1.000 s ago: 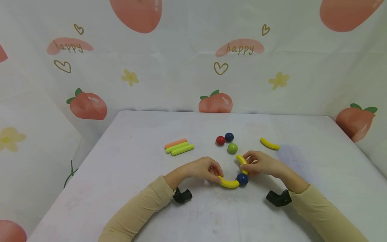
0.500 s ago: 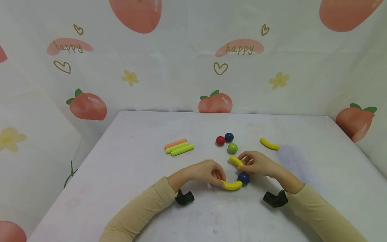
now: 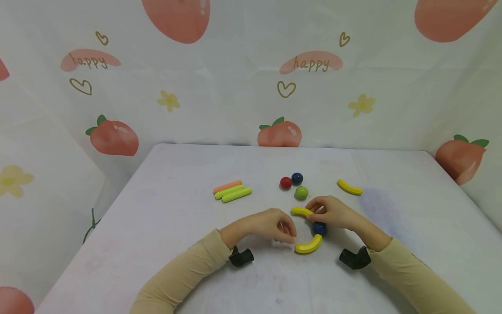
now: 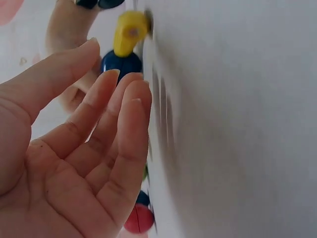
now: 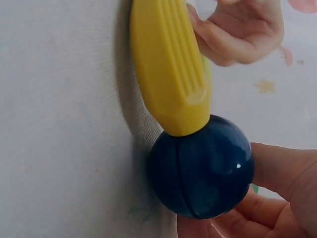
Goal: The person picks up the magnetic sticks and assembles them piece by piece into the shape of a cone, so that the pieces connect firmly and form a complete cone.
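Note:
A blue ball (image 3: 319, 229) joins two curved yellow rods in an arc on the table. The near yellow rod (image 3: 309, 248) curves from the ball toward my left hand (image 3: 270, 225), whose loosely bent fingers stand just off the rod's free end and hold nothing. In the left wrist view, a gap separates those fingertips (image 4: 136, 91) from the yellow rod (image 4: 130, 30). My right hand (image 3: 333, 212) pinches the far yellow rod (image 3: 301, 211) close to the ball. In the right wrist view, the near rod meets the blue ball (image 5: 200, 168); the far rod is hidden there.
Beyond the hands lie a red ball (image 3: 286, 182), another blue ball (image 3: 297, 178) and a green ball (image 3: 301, 192). An orange stick (image 3: 228, 186) and two yellow-green sticks (image 3: 237, 195) lie at left. A loose curved yellow rod (image 3: 350, 187) rests at right.
The joined piece has turned anticlockwise, its far rod swinging left and its near rod swinging toward the front. My left hand has let go of the near rod; my right hand shifted slightly left.

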### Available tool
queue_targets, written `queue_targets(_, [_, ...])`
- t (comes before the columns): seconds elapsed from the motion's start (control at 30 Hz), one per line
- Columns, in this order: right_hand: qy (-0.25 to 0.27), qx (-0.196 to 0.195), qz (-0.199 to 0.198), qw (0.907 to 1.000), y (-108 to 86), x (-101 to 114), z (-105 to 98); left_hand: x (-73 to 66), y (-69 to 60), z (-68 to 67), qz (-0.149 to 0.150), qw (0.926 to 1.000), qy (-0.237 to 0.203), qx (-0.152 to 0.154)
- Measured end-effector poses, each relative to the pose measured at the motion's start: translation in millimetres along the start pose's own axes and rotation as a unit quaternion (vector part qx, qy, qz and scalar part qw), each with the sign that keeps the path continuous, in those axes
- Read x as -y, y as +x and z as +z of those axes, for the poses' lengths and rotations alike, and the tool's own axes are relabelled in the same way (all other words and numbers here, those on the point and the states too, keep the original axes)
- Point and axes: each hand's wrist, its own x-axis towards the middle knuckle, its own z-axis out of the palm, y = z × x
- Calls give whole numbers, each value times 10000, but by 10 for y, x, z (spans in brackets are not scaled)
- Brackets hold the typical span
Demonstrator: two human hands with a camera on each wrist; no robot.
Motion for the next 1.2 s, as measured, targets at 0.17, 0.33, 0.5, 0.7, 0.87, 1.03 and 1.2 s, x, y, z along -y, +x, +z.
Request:
queue_targets(0.17, [-57, 11, -160, 9999, 11, -19, 0, 123, 38, -179, -28, 9990, -60, -434])
queue_targets(0.33, [-93, 0, -278, 9996, 24, -34, 1, 200, 88, -407, -21, 9907, 123, -1351])
queue_targets(0.5, [-160, -40, -397, 9991, 47, -45, 5, 238, 170, -552, -110, 9784, 104, -2061])
queue_targets(0.7, [-142, -38, -434, 9989, 64, -41, 8, 291, 308, -587, -255, 9711, 133, -2370])
queue_targets(0.87, [-139, -52, -437, 9989, 70, -42, 11, 315, 400, -595, -604, 9692, 54, -2389])
queue_targets(1.03, [-102, -26, -449, 9989, 74, -43, 10, 317, 472, -621, -670, 9703, 81, -2322])
queue_targets(1.2, [-84, 14, -422, 9991, 83, -38, 15, 329, 544, -627, -641, 9728, 250, -2214])
